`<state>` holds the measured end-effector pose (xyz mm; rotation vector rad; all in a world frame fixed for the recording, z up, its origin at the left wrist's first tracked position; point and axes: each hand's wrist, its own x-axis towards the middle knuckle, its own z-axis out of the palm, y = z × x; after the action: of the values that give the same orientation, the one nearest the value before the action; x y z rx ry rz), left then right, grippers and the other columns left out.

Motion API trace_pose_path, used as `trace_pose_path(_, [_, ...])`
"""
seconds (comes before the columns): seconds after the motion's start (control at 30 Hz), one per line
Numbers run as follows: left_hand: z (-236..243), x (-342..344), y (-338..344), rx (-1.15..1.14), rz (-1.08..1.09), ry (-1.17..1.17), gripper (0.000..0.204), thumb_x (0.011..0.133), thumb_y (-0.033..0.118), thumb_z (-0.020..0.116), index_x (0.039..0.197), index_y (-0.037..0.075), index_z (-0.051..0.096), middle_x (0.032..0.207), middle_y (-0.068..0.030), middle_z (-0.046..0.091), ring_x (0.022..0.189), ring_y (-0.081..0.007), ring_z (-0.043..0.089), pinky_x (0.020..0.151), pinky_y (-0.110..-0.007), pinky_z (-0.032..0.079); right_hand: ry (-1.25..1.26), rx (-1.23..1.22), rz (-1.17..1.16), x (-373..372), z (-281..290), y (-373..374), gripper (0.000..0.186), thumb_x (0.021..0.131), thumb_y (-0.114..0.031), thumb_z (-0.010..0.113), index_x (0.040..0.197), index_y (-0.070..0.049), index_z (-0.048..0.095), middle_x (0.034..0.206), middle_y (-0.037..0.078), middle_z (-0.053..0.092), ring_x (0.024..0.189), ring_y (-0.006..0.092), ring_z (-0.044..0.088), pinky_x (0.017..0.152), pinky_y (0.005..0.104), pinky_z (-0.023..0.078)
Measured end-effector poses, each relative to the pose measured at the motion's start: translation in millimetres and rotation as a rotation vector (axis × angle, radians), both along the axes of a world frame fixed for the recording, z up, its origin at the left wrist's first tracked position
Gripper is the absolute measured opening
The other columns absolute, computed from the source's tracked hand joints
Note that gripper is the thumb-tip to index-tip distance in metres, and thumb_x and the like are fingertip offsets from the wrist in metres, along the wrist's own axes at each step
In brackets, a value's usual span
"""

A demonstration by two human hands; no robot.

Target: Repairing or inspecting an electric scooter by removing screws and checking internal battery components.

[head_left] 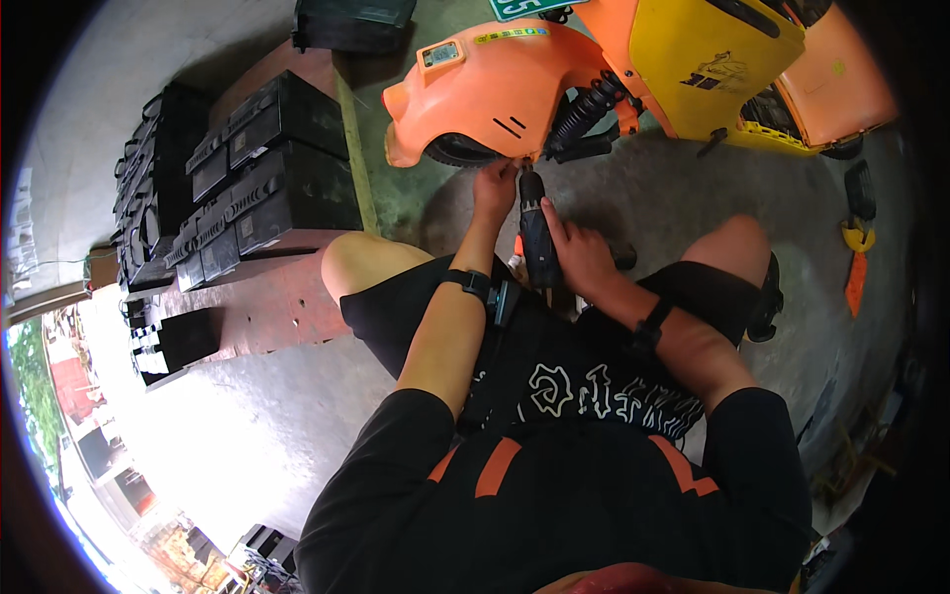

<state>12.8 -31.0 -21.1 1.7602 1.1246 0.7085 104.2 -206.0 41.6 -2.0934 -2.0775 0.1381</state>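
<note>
A black cordless drill point(536, 243) is gripped in my right hand point(584, 259), its chuck end directed away from me. The drill's tip meets the lower edge of an orange rear fender point(495, 94) on a scooter. Right beside that tip is my left hand point(495, 190), with its fingers pinched together at the fender's edge. Whatever those fingers hold is too small to make out. Part of the dark tyre point(460, 149) shows under the fender, and a black coil-spring shock absorber point(591, 111) sits to its right.
Black battery-like boxes point(272, 188) stand in rows on a reddish board point(287, 302) to my left. The scooter's yellow side panel point(708, 64) extends to the far right. Farther right on the concrete floor lies a black, yellow and orange item point(858, 238). A dark bin point(354, 25) stands at the back.
</note>
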Motion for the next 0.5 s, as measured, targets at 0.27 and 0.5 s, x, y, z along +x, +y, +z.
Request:
trace_pose_path(0.27, [-0.6, 1.4, -1.3, 0.044, 0.025, -0.027, 0.02, 0.086, 0.02, 0.062, 0.094, 0.003, 0.068, 0.083, -0.0203, 0.065, 0.079, -0.0325, 0.065, 0.069, -0.035, 0.048, 0.17, -0.073, -0.022, 0.8, 9.5, 2.6, 0.094, 0.067, -0.004, 0.064, 0.146, -0.001, 0.014, 0.091, 0.019, 0.056, 0.075, 0.0339, 0.06, 0.066, 0.0402, 0.049])
trace_pose_path(0.5, [-8.1, 2.3, 3.2, 0.063, 0.009, -0.008, 0.024, 0.086, 0.026, 0.061, 0.093, 0.005, 0.068, 0.082, -0.0217, 0.063, 0.082, -0.0388, 0.061, 0.067, -0.038, 0.047, 0.15, 0.027, 0.005, 4.6, 6.0, 6.5, 0.089, 0.069, -0.005, 0.063, 0.145, 0.001, 0.016, 0.086, 0.017, 0.056, 0.068, 0.03, 0.06, 0.061, 0.0378, 0.049])
